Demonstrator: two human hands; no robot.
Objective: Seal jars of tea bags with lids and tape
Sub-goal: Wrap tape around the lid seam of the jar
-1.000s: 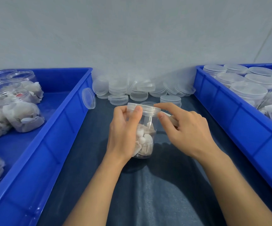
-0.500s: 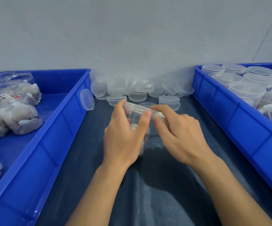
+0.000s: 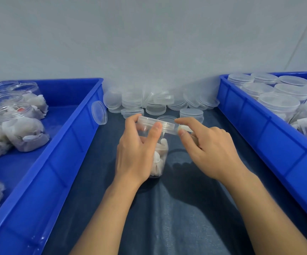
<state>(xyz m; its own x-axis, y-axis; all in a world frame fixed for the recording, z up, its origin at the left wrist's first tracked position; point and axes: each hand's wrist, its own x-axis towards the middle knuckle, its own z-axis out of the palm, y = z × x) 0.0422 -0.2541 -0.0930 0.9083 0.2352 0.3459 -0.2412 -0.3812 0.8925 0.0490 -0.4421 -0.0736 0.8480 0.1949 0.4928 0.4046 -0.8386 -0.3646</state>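
Observation:
A clear plastic jar [image 3: 159, 159] with white tea bags in its lower half stands at the middle of the dark blue cloth, tilted a little. A clear lid [image 3: 158, 124] sits on its mouth. My left hand [image 3: 136, 155] grips the jar from the left, thumb and fingertips on the lid's rim. My right hand [image 3: 209, 150] is at the lid's right edge, thumb and forefinger pinching a small whitish piece [image 3: 185, 128]; I cannot tell whether it is tape.
A blue bin [image 3: 71, 137] on the left holds open jars of tea bags [image 3: 25, 133]. A blue bin [image 3: 259, 137] on the right holds lidded jars [image 3: 278, 102]. Loose clear lids [image 3: 149, 102] are piled along the back wall; one lid [image 3: 99, 112] leans on the left bin.
The jar stood upright a second ago, then my left hand tipped it and moved up toward the lid. My right fingers stayed at the lid's right edge.

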